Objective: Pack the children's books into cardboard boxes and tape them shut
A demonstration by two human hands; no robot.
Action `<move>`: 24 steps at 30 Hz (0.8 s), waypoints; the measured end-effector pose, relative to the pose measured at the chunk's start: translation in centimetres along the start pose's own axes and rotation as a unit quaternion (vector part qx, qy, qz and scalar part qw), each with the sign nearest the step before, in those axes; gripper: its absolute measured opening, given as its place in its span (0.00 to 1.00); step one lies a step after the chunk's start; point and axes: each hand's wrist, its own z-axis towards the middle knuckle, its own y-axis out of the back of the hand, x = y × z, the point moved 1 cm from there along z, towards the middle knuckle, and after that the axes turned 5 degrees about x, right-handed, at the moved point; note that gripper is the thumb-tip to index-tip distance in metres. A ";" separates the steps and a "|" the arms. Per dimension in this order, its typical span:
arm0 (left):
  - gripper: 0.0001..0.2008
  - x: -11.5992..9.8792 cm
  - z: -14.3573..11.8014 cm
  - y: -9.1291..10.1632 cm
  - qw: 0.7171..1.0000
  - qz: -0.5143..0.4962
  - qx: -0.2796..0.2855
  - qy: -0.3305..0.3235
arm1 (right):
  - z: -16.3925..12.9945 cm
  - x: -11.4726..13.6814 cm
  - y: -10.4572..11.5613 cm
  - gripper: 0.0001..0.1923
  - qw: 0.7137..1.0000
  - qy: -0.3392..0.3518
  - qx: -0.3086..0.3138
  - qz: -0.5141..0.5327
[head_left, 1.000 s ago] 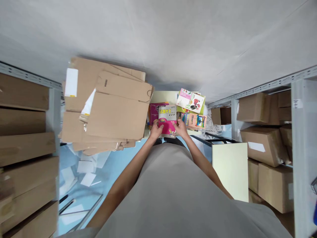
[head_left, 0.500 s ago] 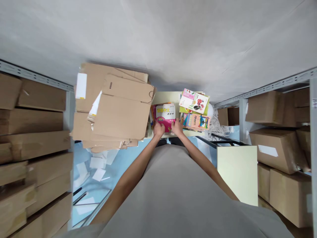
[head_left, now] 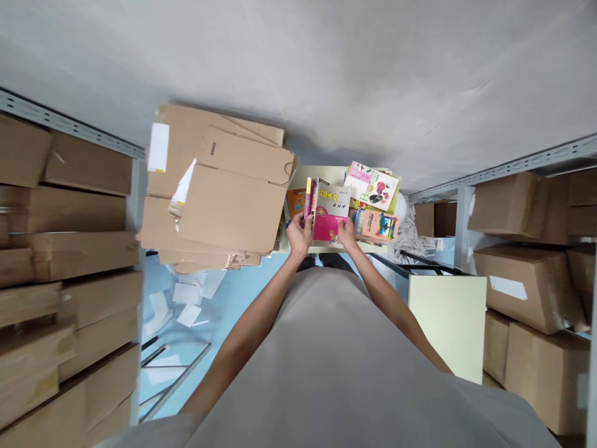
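Between my two hands is a small stack of books, lifted and tilted so that its spines show on the left. The top cover is white above and pink below, with yellow lettering. My left hand is closed around the spine side. At the lower right edge, my right hand grips with the thumb on the cover. Beneath and to the left, an orange book lies on the table. Just right of the stack are a white book with fruit pictures and a peach-coloured book.
Flattened cardboard boxes are piled left of the books. Shelves of cartons stand left, with more cartons on the right. A pale panel stands low on the right. White papers lie on the blue floor.
My hands have raised the stack and tipped it, bringing the spines into sight. It has shifted right, uncovering the orange book. The view has also shifted slightly.
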 end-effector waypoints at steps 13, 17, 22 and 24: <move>0.29 -8.5 -6.1 15.1 0.986 -0.083 -0.067 -0.126 | 0.9 4.0 -0.4 0.23 0.990 -0.036 -0.022 0.135; 0.32 -7.6 -4.9 15.8 0.984 -0.167 -0.004 -0.068 | -0.5 7.1 1.2 0.39 0.962 0.025 0.059 0.266; 0.34 -5.5 -4.4 12.7 0.972 -0.222 0.071 -0.012 | -4.5 10.8 4.7 0.39 0.892 0.080 0.224 0.385; 0.35 -4.5 -4.0 11.7 0.969 -0.229 0.095 0.008 | -5.7 11.5 5.3 0.37 0.896 0.096 0.208 0.380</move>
